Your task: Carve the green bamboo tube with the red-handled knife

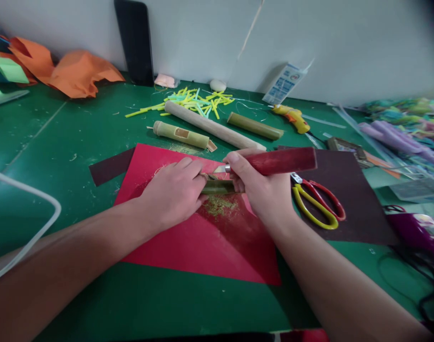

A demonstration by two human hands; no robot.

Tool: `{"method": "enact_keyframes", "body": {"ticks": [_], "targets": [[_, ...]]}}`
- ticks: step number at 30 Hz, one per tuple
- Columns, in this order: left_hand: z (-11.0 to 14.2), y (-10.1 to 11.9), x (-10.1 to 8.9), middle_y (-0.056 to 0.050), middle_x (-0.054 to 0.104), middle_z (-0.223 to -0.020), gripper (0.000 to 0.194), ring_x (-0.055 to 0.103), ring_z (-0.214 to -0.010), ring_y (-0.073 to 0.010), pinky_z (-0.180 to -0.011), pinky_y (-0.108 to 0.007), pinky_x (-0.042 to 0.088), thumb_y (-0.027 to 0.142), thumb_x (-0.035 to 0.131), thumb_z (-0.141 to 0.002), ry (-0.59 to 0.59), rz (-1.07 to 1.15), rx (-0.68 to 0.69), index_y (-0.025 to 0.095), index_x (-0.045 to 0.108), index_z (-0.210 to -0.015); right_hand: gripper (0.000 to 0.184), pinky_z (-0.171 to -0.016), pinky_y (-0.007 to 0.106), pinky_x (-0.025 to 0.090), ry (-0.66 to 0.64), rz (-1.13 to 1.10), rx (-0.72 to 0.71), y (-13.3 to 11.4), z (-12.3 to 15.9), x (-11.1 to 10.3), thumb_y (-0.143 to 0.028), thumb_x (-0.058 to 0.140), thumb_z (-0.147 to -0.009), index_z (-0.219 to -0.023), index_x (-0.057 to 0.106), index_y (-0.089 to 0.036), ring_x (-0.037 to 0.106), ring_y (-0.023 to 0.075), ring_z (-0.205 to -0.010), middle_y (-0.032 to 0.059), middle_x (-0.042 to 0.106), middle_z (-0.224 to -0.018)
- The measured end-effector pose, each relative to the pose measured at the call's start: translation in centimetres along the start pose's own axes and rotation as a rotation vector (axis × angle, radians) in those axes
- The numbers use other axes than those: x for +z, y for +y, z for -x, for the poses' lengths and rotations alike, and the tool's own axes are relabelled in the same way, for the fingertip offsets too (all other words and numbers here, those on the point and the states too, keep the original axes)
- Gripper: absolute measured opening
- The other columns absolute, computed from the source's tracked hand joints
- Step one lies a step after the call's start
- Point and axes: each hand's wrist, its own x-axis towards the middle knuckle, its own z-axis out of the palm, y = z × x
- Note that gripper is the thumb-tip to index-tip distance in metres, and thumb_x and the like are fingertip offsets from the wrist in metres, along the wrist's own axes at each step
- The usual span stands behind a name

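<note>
My left hand (174,192) is closed around the left part of a green bamboo tube (220,187), which lies crosswise above a red paper sheet (188,242). In my right hand (263,190) is a carving knife (284,161) with a dark red wooden handle and a short metal blade. The blade points left, close to the top of the tube; whether its tip touches is hard to tell. Fingertips of my right hand rest at the tube's right end. Green shavings (220,206) are scattered on the sheet just below the tube.
Behind the sheet lie a notched bamboo piece (181,134), a wooden rod (213,124) and a bamboo length (255,126). Scissors (318,202) rest on dark sandpaper (359,199) at right. A yellow glue gun (291,118) lies farther back. A phone (135,42) leans on the wall. A white cable (42,197) crosses at left.
</note>
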Motion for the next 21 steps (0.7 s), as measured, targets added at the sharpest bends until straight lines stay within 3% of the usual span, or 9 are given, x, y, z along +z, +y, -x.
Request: {"method": "enact_keyframes", "body": {"ticks": [4,11,21], "targets": [[-0.08,0.03,-0.09,-0.011,0.067,-0.099,0.019,0.063,-0.096,-0.0287,-0.074,-0.040,0.055,0.029,0.070,-0.089,-0.040,0.021,-0.018,0.011,0.073,-0.095,0.033,-0.050,0.030,0.046,0.016,0.034,-0.013,0.05,0.06,0.11,-0.053,0.072,-0.084,-0.071,0.068,-0.023,0.058,0.0148,-0.056,0.0009,0.061,-0.061],[-0.20,0.18,-0.23,-0.012,0.068,-0.105,0.024,0.063,-0.103,-0.0316,-0.079,-0.045,0.057,0.030,0.065,-0.093,-0.077,0.046,-0.045,0.011,0.073,-0.105,0.027,-0.054,0.030,0.048,-0.045,0.082,-0.071,0.17,0.22,-0.01,-0.046,0.071,-0.085,-0.075,0.068,-0.021,0.061,0.0147,-0.059,0.0013,0.067,-0.066],[-0.21,0.17,-0.33,-0.012,0.067,-0.106,0.027,0.063,-0.104,-0.0311,-0.081,-0.043,0.055,0.032,0.066,-0.093,-0.117,0.049,-0.061,0.011,0.073,-0.108,0.026,-0.051,0.026,0.044,-0.042,-0.033,0.033,-0.24,0.55,0.28,-0.041,0.066,-0.089,-0.073,0.065,-0.021,0.053,0.0106,-0.049,-0.0021,0.061,-0.055]]}}
